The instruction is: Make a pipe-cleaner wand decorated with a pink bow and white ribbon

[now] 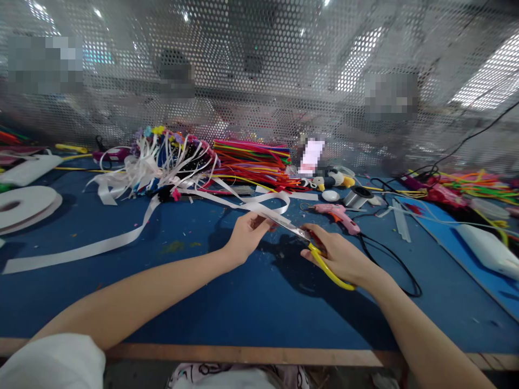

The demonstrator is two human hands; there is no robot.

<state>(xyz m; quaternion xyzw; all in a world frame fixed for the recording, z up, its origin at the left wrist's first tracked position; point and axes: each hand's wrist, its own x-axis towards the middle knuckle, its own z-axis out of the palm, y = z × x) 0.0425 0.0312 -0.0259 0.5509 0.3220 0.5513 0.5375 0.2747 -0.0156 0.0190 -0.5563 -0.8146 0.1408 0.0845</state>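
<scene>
Left hand [247,237]: grip pinched on a white ribbon [259,206], over the middle of the blue tabletop [227,324].
Right hand [336,248]: grip wrapped around the yellow-handled scissors [324,268], fingers about the handles.
Scissors: blades pointing toward the tabletop's far-left corner, their tips at the ribbon beside the left hand; whether they pinch it, I cannot tell.
Ribbon: loops up just beyond the left fingers; another strip [81,251] trails toward the left edge.
Ribboned bundle [174,162]: near the far edge, left of the middle, with small colored flowers on top.
Fuzzy stems [251,162]: piled along the far edge, mostly red and orange, just right of the bundle.
Pink glue gun [338,213]: beyond the right hand, its black cord curving toward the right edge.
Metallic spool [357,199]: just behind the glue gun.
White roll [40,208]: lying flat at the left edge.
</scene>
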